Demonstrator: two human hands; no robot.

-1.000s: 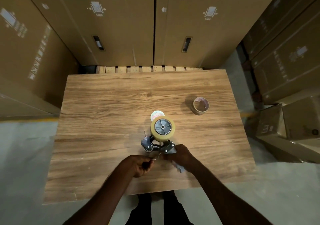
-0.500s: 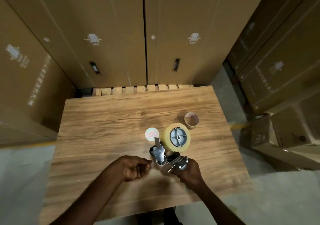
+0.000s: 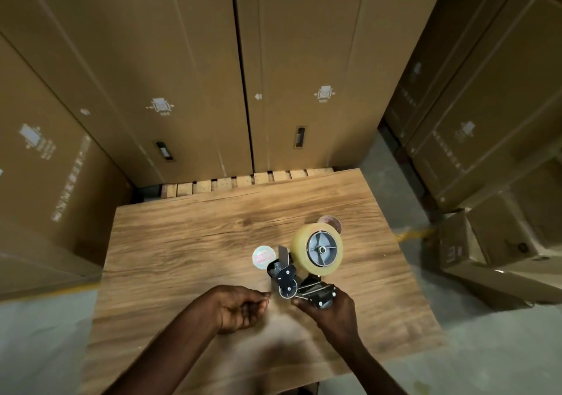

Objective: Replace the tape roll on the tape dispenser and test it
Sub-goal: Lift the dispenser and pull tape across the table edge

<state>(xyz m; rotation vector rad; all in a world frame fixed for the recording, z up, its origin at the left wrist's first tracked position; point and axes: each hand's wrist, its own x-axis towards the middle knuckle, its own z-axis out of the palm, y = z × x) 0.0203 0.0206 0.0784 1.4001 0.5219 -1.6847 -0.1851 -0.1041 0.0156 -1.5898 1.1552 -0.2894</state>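
I see the tape dispenser (image 3: pixel 299 279) held up above the near half of the wooden table (image 3: pixel 188 242), with a full roll of clear tape (image 3: pixel 316 248) seated on its grey hub, the roll's flat face turned toward me. The dispenser's black and metal front end, with its roller and blade guard, sits at about seven o'clock from the roll. My right hand (image 3: pixel 331 312) is clamped around the dispenser's handle from below, at roughly six o'clock from the roll, fingers wrapped on the black grip. My left hand (image 3: pixel 240 306) is at about eight o'clock from the roll, just beside the dispenser's front roller, with its fingers curled together and thumb pressed to the fingertips; whether a tape end is pinched between them I cannot tell. On the table at about nine o'clock from the roll lies a small round label disc (image 3: pixel 263 256), pale with reddish print, partly behind the dispenser's front. At about twelve o'clock, peeking from behind the roll, stands an empty cardboard tape core (image 3: pixel 331 222). Past the table's far edge a wooden pallet (image 3: pixel 243 180) shows, and tall cardboard boxes (image 3: pixel 182 75) surround the table at ten through three o'clock.
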